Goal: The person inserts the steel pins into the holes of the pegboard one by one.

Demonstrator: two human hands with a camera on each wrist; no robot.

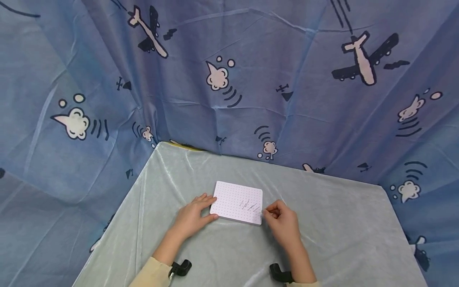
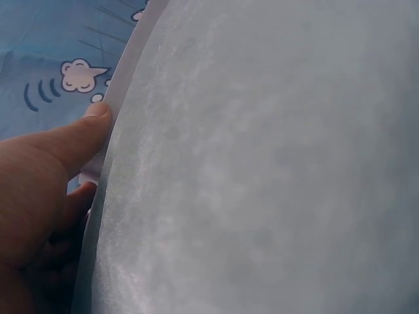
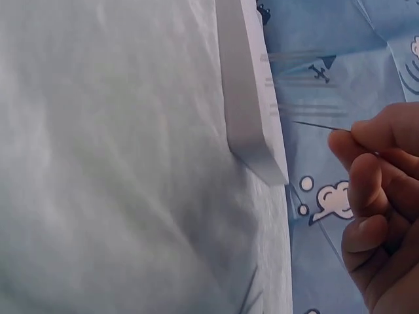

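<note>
Right hand (image 1: 284, 224) pinches a thin needle (image 3: 321, 126) beside a dotted block (image 1: 229, 199) — left hand (image 1: 191, 218), fingers extended, touching it.

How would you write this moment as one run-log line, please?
left hand: touches white dotted block | right hand: pinches thin dark pin | block: on pale cloth | other pins: stand on block's right part

Your board (image 1: 227, 201) is white with grey dots, your tablecloth (image 1: 229, 255) at six o'clock pale grey-green; the blue curtain (image 1: 308, 127) at twelve bears black-and-cream planes (image 1: 364, 63), and your seven-o'clock sleeve (image 1: 152, 276) is pale yellow.
</note>
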